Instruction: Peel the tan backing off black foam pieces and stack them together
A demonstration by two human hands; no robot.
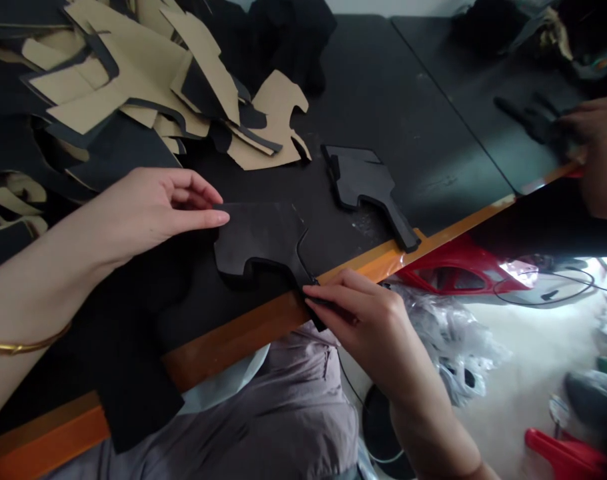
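A flat black shaped piece (pixel 261 237) with a narrow tail lies on the dark table near its front edge. My left hand (pixel 176 207) touches the piece's upper left corner with thumb and fingers, closed on it. At the narrow lower right end, my right hand (pixel 356 307) pinches the piece's tail between thumb and fingers. A second black piece of like shape (pixel 366 177) rests on the table to the right, untouched.
Tan-backed black cutouts (pixel 148 73) are heaped at the back left. Orange tape (pixel 243 340) runs along the table edge, with a black cloth (pixel 138 393) hanging over it. Another person's hand (pixel 603 153) is at the far right. A red stool (pixel 458 267) stands below.
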